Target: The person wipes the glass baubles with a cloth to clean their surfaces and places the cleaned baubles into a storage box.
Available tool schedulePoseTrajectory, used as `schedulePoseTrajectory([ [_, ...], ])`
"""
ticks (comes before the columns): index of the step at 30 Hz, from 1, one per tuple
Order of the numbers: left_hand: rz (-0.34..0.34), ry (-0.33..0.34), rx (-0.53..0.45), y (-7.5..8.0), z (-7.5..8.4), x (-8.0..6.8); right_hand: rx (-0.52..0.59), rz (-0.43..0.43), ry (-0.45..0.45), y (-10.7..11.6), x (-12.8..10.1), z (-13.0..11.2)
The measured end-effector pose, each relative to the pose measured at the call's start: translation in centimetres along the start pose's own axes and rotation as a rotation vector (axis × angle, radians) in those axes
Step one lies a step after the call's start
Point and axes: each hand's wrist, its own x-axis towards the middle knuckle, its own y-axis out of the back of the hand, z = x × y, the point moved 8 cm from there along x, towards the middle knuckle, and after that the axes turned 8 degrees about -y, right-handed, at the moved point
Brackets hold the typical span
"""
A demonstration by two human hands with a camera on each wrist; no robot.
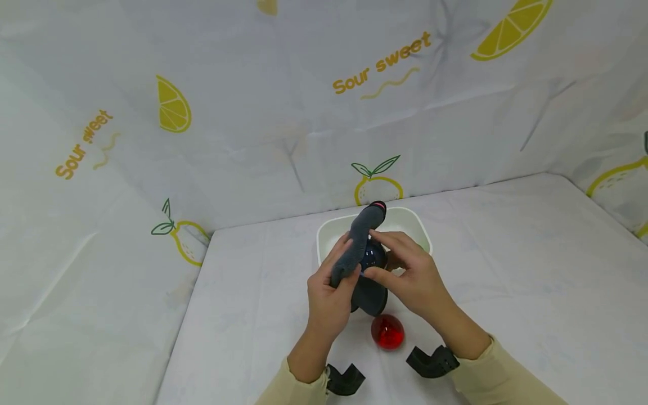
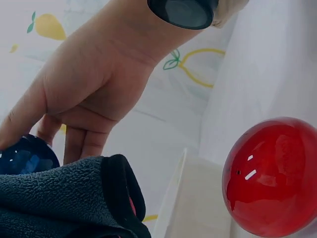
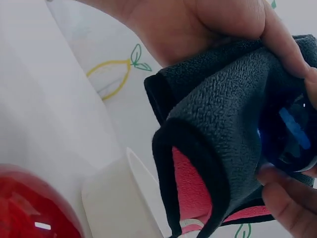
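My left hand (image 1: 326, 301) grips a folded dark grey cloth (image 1: 358, 236) between thumb and fingers. This cloth has black edging, and its pink reverse side (image 3: 190, 183) shows in the right wrist view. A glossy dark blue ball (image 1: 374, 254) is against the cloth. With curled thumb and fingers, my right hand (image 1: 417, 278) holds the ball from the right. Part of the ball is hidden behind cloth and fingers. On the table nearer to me, below the hands, lies a shiny red see-through ball (image 1: 387, 332).
Just beyond the hands stands a white basin (image 1: 407, 216), with a bit of green showing inside. A white sheet with lemon prints covers the table (image 1: 506, 270) and the wall (image 1: 243, 112) behind it. Dark bands with black mounts (image 1: 435, 363) sit on both wrists.
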Motion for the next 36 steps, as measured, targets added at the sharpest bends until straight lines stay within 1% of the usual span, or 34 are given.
schedulePoseTrajectory([
  [5, 0.007, -0.005, 0.017, 0.1, 0.1, 0.0, -0.068, 0.036, 0.056, 0.1, -0.1, -0.5],
  [10, 0.009, -0.005, 0.020, 0.1, 0.1, 0.0, -0.086, 0.073, 0.134, 0.1, -0.3, -1.2],
  [13, 0.010, -0.003, 0.023, 0.1, 0.1, 0.0, -0.091, 0.122, 0.188, 0.3, -0.5, -1.7],
  [16, 0.010, 0.001, 0.019, 0.0, 0.1, 0.0, -0.091, 0.180, 0.213, 0.6, -0.6, -1.8],
  [19, 0.008, -0.012, 0.024, -0.1, 0.2, 0.0, -0.094, 0.198, 0.196, 0.7, -0.6, -1.7],
  [24, 0.017, -0.048, 0.052, 0.0, 0.5, 0.0, -0.114, 0.145, 0.130, 0.4, -0.5, -1.1],
  [27, 0.007, -0.058, 0.063, -0.1, 0.6, -0.2, -0.134, 0.127, 0.101, 0.3, -0.4, -0.8],
  [32, -0.014, -0.078, 0.068, -0.5, 0.7, -0.3, -0.151, 0.135, 0.082, 0.3, -0.4, -0.5],
  [36, -0.011, -0.088, 0.067, -0.5, 0.8, -0.2, -0.135, 0.156, 0.071, 0.4, -0.4, -0.3],
])
